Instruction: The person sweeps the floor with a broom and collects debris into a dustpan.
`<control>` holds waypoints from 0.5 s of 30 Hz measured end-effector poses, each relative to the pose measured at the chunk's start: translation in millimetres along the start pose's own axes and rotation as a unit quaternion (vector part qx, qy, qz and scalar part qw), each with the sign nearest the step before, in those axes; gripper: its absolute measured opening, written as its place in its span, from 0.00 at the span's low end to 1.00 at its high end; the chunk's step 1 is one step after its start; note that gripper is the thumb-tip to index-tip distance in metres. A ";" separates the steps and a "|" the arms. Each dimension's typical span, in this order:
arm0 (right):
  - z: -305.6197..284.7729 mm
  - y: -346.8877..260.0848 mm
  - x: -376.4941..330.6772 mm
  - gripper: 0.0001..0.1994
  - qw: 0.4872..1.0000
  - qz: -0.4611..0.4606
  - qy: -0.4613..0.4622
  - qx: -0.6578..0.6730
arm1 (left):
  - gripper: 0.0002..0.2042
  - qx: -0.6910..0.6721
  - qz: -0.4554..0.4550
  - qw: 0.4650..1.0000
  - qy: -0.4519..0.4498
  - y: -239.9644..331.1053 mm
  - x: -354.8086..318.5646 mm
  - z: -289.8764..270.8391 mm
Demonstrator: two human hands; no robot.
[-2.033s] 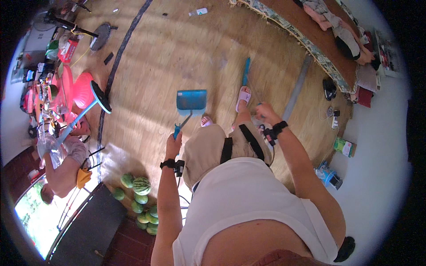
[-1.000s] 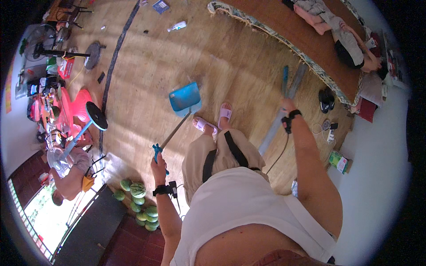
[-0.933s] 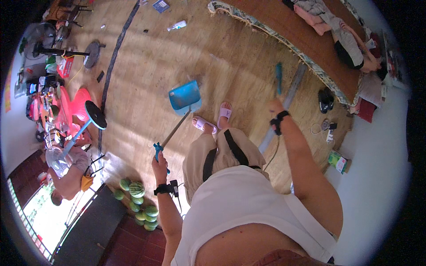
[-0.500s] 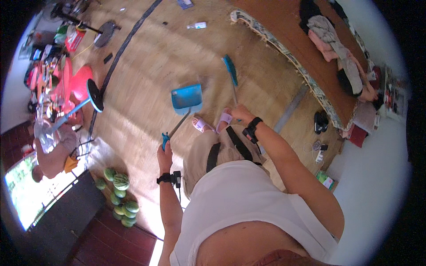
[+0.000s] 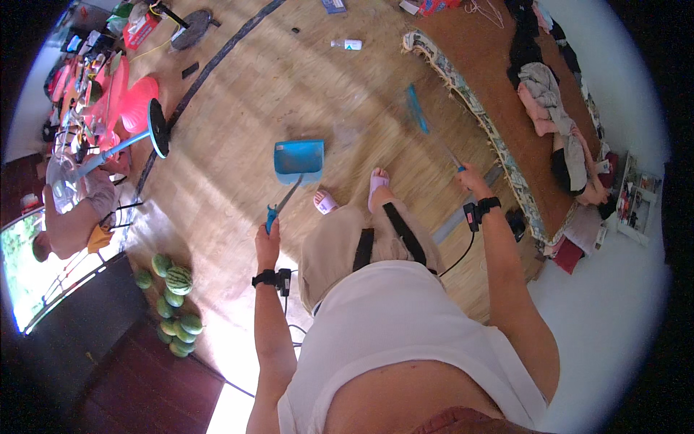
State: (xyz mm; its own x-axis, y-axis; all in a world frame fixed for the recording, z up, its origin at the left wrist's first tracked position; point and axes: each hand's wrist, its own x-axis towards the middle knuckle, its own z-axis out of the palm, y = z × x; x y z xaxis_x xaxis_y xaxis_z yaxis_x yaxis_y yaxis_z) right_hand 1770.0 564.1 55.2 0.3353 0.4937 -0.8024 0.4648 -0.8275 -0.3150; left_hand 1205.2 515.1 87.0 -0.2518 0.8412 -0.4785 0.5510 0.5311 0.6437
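My left hand (image 5: pixel 267 242) is closed around the blue grip of a long-handled dustpan. The blue dustpan (image 5: pixel 299 160) is on the wooden floor, in front of my left foot. In my right hand (image 5: pixel 473 179) is the handle of a broom, held out to the right. The broom's blue head (image 5: pixel 416 108) is ahead of that hand, near the fringed edge of a brown mat; whether its bristles touch the floor I cannot tell. Both wrists carry black straps with small devices.
The brown mat (image 5: pixel 481 50), with clothes (image 5: pixel 542 98) on it, lies along the right. A white bottle (image 5: pixel 347 45) lies ahead on the floor. Several watermelons (image 5: pixel 178 281) sit at the left. Beyond them are a seated person (image 5: pixel 76 228), a fan (image 5: pixel 157 129) and a pink stool (image 5: pixel 139 105).
My right hand has swung outward to the right, carrying the broom toward the mat. My right foot has stepped forward a little. The dustpan stays in my left hand.
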 end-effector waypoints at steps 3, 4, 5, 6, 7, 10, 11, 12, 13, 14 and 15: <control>-29.5 -2.9 33.9 0.22 0.997 0.022 0.027 -0.071 | 0.20 -0.036 -0.045 0.998 0.014 -2.2 -6.5 5.7; -38.5 5.0 59.7 0.19 0.996 0.017 0.031 -0.084 | 0.20 -0.013 -0.011 0.998 0.059 -19.0 -7.4 11.1; -49.5 22.9 89.1 0.16 0.995 0.020 0.038 -0.094 | 0.20 -0.032 -0.044 0.997 0.051 -4.7 -11.2 17.4; -54.2 41.4 121.8 0.10 0.986 -0.039 0.021 -0.158 | 0.20 -0.052 -0.075 0.995 0.041 12.8 -15.8 22.2; -58.0 57.4 153.1 0.06 0.970 -0.096 0.006 -0.222 | 0.20 -0.084 -0.064 0.994 0.037 18.8 -17.6 31.4; -19.1 -0.2 155.9 0.07 0.929 -0.264 -0.081 -0.248 | 0.19 -0.087 -0.107 0.985 0.103 30.2 -44.4 52.8; 3.3 -28.5 138.4 0.06 0.927 -0.282 -0.102 -0.227 | 0.19 -0.141 -0.122 0.976 0.111 32.9 -49.6 58.3; 26.3 -30.3 144.7 0.07 0.876 -0.319 -0.069 -0.355 | 0.18 -0.142 -0.119 0.976 0.110 42.3 -47.3 67.6; 52.1 -31.2 155.6 0.14 0.807 -0.353 -0.030 -0.472 | 0.18 -0.141 -0.120 0.976 0.111 49.4 -47.5 75.9; 74.4 -55.2 137.8 0.09 0.888 -0.295 -0.040 -0.350 | 0.18 -0.139 -0.128 0.974 0.128 49.7 -54.2 80.8; 78.2 -81.0 113.7 0.05 0.948 -0.225 -0.046 -0.222 | 0.17 -0.139 -0.140 0.971 0.135 50.3 -57.8 87.5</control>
State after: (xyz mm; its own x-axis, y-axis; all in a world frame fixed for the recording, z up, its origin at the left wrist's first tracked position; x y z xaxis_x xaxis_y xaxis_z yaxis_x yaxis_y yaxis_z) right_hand 1706.4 666.3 -50.1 -0.0418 0.7270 -0.6854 0.8500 -0.3347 -0.4068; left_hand 1317.1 484.3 94.8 -0.5801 0.6361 -0.5088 0.2038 0.7181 0.6654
